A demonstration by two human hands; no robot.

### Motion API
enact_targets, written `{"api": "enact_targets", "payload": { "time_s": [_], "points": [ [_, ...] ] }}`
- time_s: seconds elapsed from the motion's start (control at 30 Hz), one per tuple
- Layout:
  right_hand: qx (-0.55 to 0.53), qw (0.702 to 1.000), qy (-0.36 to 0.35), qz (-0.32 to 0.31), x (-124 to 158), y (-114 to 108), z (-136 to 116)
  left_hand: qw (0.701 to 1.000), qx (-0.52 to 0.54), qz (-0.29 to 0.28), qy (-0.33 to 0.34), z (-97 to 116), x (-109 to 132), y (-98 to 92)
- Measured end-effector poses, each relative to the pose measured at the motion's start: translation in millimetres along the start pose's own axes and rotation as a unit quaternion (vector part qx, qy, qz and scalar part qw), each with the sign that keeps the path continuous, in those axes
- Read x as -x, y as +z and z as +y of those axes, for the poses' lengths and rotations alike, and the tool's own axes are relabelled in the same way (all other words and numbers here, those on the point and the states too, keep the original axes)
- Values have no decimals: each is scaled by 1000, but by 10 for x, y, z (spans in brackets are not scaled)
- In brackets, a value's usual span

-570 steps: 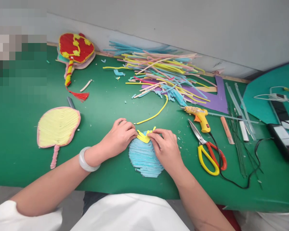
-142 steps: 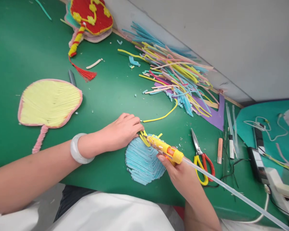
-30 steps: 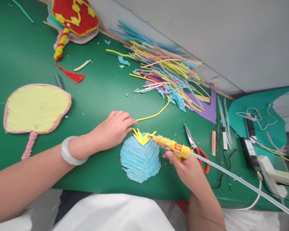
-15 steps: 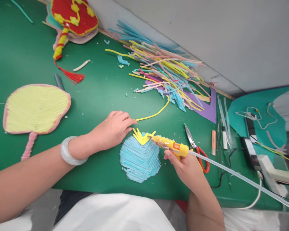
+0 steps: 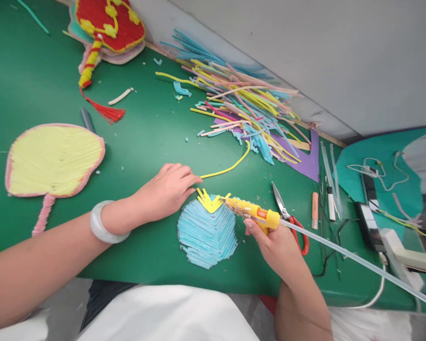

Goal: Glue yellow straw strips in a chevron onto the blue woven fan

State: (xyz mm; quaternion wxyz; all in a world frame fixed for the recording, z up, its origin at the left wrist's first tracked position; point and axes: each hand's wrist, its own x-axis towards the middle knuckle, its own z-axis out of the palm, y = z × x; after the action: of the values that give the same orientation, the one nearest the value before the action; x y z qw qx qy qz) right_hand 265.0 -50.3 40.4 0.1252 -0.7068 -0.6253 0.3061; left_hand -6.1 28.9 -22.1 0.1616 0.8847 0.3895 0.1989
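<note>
A light-blue woven piece (image 5: pixel 206 232) lies on the green table (image 5: pixel 145 137) in front of me, with short yellow strips (image 5: pixel 208 201) fanned at its top edge. My right hand (image 5: pixel 275 246) grips a yellow glue gun (image 5: pixel 252 214); its nozzle points at the right end of the yellow strips, and a clear glue stick (image 5: pixel 355 260) trails out behind it. My left hand (image 5: pixel 166 189) rests flat on the table just left of the yellow strips, fingers stretched out, fingertips beside the piece's upper left edge. It holds nothing.
A heap of coloured strips (image 5: pixel 241 109) lies at the back over a purple sheet (image 5: pixel 310 163). Scissors (image 5: pixel 289 218) lie right of the gun. A yellow fan with pink rim (image 5: pixel 53 161) lies at the left, a red and yellow fan (image 5: pixel 108 23) at the back left. Cables and devices (image 5: pixel 383 222) sit at the right.
The glue gun's nozzle has shifted very slightly at the yellow strips over the last second. My left hand has stayed in place. Long before, both hands pressed the yellow strips without the gun.
</note>
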Motion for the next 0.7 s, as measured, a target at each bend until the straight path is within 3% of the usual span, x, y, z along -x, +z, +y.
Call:
{"api": "enact_targets", "payload": {
  "time_s": [0.37, 0.53, 0.7],
  "points": [
    [-8, 1000, 6, 19, -13, -31, -5, 999, -10, 39, 14, 58, -4, -35],
    [-42, 998, 3, 35, -19, -45, 10, 994, -39, 84, 64, 275, 15, -43],
    [-89, 995, 18, 47, -14, -46, 63, 987, -59, 63, 138, 495, 65, 32]
  ]
}}
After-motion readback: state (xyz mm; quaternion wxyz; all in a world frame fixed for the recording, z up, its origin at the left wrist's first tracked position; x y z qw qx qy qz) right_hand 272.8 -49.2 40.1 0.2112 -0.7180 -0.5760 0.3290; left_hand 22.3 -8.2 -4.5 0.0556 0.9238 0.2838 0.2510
